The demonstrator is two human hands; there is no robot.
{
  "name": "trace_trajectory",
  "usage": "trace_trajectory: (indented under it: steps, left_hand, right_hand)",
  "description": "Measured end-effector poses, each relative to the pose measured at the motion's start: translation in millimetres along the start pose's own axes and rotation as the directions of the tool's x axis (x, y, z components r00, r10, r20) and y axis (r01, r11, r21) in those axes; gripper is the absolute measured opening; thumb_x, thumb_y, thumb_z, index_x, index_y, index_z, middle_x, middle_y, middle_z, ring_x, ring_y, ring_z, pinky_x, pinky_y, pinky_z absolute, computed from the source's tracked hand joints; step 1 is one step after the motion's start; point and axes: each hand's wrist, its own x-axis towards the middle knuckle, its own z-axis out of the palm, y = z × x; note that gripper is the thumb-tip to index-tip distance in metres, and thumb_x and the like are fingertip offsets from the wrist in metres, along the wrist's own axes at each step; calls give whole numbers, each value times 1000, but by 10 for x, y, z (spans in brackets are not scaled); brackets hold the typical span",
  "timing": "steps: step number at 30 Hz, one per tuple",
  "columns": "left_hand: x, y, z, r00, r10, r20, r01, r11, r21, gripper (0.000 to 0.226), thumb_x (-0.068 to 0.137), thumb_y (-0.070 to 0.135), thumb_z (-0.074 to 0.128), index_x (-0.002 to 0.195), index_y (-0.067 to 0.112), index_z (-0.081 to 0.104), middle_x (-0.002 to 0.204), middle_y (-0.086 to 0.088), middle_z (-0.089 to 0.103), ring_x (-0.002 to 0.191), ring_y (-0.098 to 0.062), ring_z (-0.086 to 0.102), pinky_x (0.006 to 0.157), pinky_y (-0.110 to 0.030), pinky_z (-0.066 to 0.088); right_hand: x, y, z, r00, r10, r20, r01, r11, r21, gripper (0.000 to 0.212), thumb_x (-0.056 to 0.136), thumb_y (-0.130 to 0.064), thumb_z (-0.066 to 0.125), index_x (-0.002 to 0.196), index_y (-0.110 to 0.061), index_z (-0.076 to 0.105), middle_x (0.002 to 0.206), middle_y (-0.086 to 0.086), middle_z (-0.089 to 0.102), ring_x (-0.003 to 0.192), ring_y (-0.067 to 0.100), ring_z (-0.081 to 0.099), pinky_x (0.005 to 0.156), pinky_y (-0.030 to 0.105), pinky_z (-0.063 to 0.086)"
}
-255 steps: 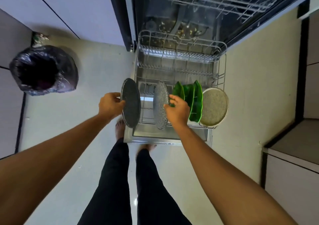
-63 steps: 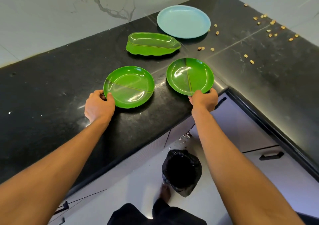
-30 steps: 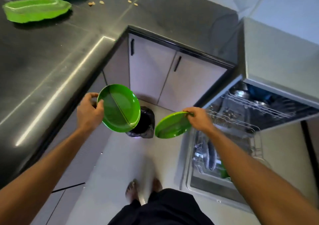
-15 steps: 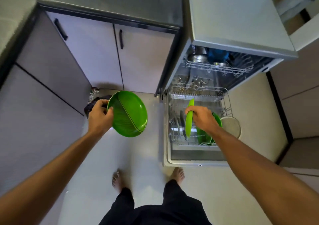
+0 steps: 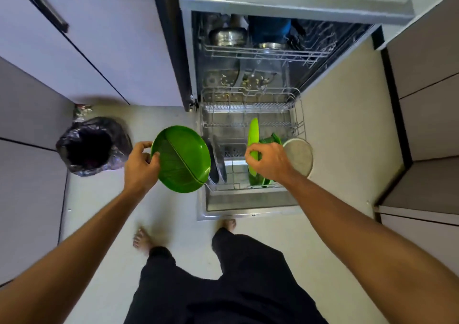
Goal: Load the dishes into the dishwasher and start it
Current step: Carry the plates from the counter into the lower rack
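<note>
My left hand (image 5: 140, 166) grips a round green divided plate (image 5: 182, 158) by its left rim, face up, just left of the open dishwasher's pulled-out lower rack (image 5: 296, 115). My right hand (image 5: 269, 161) holds a second green plate (image 5: 253, 135) on edge, upright, over the rack's middle. Two grey speckled plates (image 5: 218, 161) stand at the rack's left. Other green dishes (image 5: 273, 138) and a pale round plate (image 5: 299, 156) stand at its right, partly hidden by my right hand.
A bin lined with a black bag (image 5: 93, 146) stands on the floor at the left. The dishwasher door (image 5: 248, 203) lies open in front of my bare feet. The upper rack (image 5: 268, 50) holds steel pots and a blue vessel. Cabinets flank both sides.
Over the last two seconds I lifted both green plates off the counter and turned to the dishwasher. In the last half second both hands came closer to the lower rack.
</note>
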Motion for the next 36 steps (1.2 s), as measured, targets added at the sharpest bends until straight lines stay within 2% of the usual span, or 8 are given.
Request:
trace_trajectory:
  steps: [5,8,12,15,18,24,31,36]
  left_hand:
    - [-32,52,380,998,-63,-4,63,998,7,28,95,17,56,123,17,55,76,-6,62,68,-19,58,62,-30,43]
    - [-3,-6,553,994,-110,3,110,994,-11,27,94,17,56,121,20,56,74,-4,61,66,-18,57,64,-31,45]
    - [122,-154,767,990,-142,9,142,987,-78,27,94,17,55,120,21,56,80,-14,63,69,-20,57,65,-36,47]
    - [313,-310,916,990,-143,5,142,981,-136,26,92,20,55,118,21,58,88,-22,66,74,-21,58,67,-38,49]
    - [529,-510,1056,989,-145,25,148,976,-158,28,92,17,55,120,15,59,82,-16,64,73,-19,57,65,-34,48]
    - [828,-665,1211,990,-133,46,139,975,-173,29,90,13,55,118,12,64,77,-3,64,70,-14,57,63,-29,49]
    - [963,-815,1311,993,-103,65,113,975,-191,30,86,17,56,113,15,68,85,-17,69,71,-18,61,66,-36,53]
    - [940,-851,1355,993,-109,47,118,964,-240,24,89,11,54,109,18,67,76,0,66,68,-10,61,63,-27,52]
  right_hand:
    - [144,363,153,991,111,-71,-104,990,89,19,86,-20,76,105,-19,78,75,13,74,56,27,58,68,40,57]
    - [189,486,349,960,260,-102,-238,952,192,47,88,-16,73,133,-25,64,64,9,63,48,13,43,59,39,53]
    - [217,649,793,904,426,-20,-406,874,269,89,89,-19,73,159,-28,19,66,-3,56,60,14,53,57,28,39]
    - [300,775,1253,904,428,30,-418,864,279,53,87,-28,72,137,-23,54,90,4,73,82,26,68,71,34,51]
    - [361,813,1706,894,446,35,-436,851,292,21,90,-23,72,108,-14,69,93,8,74,82,28,66,68,29,42]
    - [474,827,2095,880,473,31,-455,824,338,17,90,-19,71,106,-14,70,92,4,74,78,21,63,67,28,42]
    - [524,898,2375,895,444,-44,-415,864,285,11,90,-21,69,100,-15,68,86,3,73,75,26,65,62,28,38]
    - [426,887,2466,892,439,-107,-402,879,255,9,89,-20,70,96,-13,68,82,4,72,71,26,62,62,26,34]
